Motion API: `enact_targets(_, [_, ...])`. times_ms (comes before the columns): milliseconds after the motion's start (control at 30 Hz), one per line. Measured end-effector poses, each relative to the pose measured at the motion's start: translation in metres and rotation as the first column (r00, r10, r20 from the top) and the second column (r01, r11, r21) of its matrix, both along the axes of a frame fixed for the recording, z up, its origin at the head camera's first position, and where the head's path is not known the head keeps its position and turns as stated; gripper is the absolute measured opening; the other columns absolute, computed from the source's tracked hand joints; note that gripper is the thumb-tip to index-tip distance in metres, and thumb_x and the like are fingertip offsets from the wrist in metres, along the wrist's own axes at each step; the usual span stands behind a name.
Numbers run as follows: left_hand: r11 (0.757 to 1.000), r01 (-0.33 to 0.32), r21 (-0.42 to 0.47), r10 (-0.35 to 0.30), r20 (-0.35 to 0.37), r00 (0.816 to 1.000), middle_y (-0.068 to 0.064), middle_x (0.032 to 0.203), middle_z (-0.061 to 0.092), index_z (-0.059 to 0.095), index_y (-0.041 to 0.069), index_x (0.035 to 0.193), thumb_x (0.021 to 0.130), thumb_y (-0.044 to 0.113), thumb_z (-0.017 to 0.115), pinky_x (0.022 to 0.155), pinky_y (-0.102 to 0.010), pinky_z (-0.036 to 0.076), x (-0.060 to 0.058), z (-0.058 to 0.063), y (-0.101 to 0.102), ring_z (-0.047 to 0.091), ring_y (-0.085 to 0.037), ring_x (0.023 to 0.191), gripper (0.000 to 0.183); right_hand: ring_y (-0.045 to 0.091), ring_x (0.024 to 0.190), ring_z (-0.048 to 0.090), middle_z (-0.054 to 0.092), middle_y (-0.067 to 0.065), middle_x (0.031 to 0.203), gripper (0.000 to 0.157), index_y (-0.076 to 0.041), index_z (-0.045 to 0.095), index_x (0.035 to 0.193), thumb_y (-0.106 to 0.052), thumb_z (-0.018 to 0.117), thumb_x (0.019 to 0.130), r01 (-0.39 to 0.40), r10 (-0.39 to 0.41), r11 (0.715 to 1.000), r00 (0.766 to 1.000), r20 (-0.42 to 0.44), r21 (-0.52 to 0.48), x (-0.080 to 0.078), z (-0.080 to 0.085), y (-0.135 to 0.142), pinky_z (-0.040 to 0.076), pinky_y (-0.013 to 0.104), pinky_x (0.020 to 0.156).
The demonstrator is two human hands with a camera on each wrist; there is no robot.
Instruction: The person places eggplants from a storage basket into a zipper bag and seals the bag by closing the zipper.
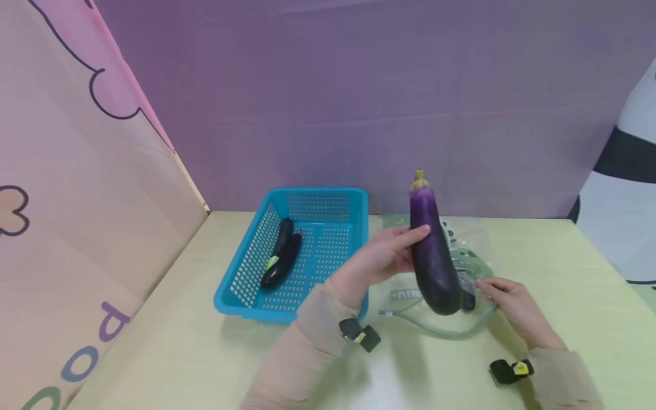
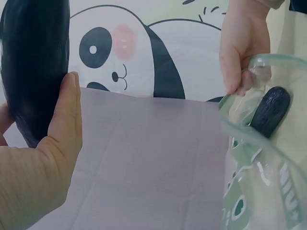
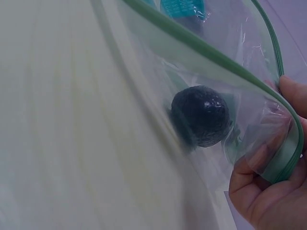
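My left hand (image 1: 381,256) grips a large purple eggplant (image 1: 435,267) around its middle, stem end up, raised above the table. In the left wrist view the fingers and thumb curve round its dark skin. A clear zip bag (image 1: 474,230) with a green seal strip lies to the right, partly behind the eggplant. My right hand (image 1: 517,307) pinches the bag's rim at one corner, and its mouth gapes in both wrist views. Inside the bag sits a dark, rounded vegetable (image 3: 201,115), only its end showing plainly.
A blue plastic basket (image 1: 363,213) stands left of the bag. Two dark eggplants, one glossy (image 1: 283,262) and one duller (image 1: 283,234), lie along its left side. A purple cloth wall (image 1: 328,114) rises behind the pale table (image 1: 169,336).
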State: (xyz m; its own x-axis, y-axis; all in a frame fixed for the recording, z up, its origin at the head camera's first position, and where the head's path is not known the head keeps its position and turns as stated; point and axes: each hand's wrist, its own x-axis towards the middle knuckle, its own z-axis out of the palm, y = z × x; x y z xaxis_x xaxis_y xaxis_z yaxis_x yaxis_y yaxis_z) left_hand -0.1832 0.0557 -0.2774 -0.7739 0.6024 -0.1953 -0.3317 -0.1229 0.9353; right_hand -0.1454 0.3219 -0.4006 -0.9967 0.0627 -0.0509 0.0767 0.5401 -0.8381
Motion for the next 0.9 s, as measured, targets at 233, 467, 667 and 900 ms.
enact_targets(233, [1.0, 0.017, 0.021, -0.018, 0.014, 1.0, -0.031, 0.127, 0.052, 0.048, -0.01, 0.125, 0.097, 0.022, 0.046, 0.097, -0.045, 0.046, 0.007, -0.01, 0.005, 0.052, -0.042, 0.118, 0.043, -0.01, 0.077, 0.049, 0.055, -0.03, 0.08, 0.034, -0.002, 0.067, 0.103, -0.032, 0.052, 0.095, -0.001, 0.001, 1.0, 1.0, -0.007, -0.005, 0.0, 0.0, 0.0, 0.045, 0.015, 0.067])
enact_targets(467, [0.998, 0.049, 0.032, -0.05, 0.03, 0.998, -0.031, 0.127, 0.051, 0.048, -0.011, 0.124, 0.098, 0.022, 0.044, 0.098, -0.044, 0.046, 0.016, -0.014, 0.01, 0.052, -0.042, 0.118, 0.043, -0.01, 0.079, 0.048, 0.055, -0.031, 0.082, 0.048, 0.005, 0.061, 0.113, -0.038, 0.05, 0.095, -0.004, 0.002, 0.999, 0.999, 0.042, 0.038, 0.001, 0.0, 0.001, 0.043, 0.016, 0.069])
enact_targets(667, [0.99, 0.086, 0.116, -0.094, 0.071, 0.993, -0.031, 0.134, 0.045, 0.044, -0.009, 0.129, 0.099, 0.022, 0.039, 0.102, -0.045, 0.042, 0.021, -0.019, 0.013, 0.06, -0.028, 0.105, 0.044, -0.016, 0.083, 0.047, 0.052, -0.035, 0.087, 0.057, 0.007, 0.056, 0.12, -0.043, 0.047, 0.094, -0.022, 0.02, 0.999, 0.998, 0.064, 0.03, 0.0, 0.001, 0.001, 0.043, 0.015, 0.073])
enact_targets(900, [0.977, 0.156, 0.146, -0.172, 0.102, 0.98, -0.028, 0.138, 0.042, 0.042, -0.003, 0.133, 0.099, 0.024, 0.036, 0.106, -0.048, 0.037, 0.027, -0.026, 0.01, 0.058, -0.018, 0.098, 0.044, -0.018, 0.083, 0.045, 0.051, -0.037, 0.087, 0.056, 0.007, 0.055, 0.121, -0.043, 0.047, 0.095, -0.026, 0.024, 0.999, 0.998, 0.057, 0.036, 0.0, 0.001, 0.001, 0.042, 0.021, 0.077])
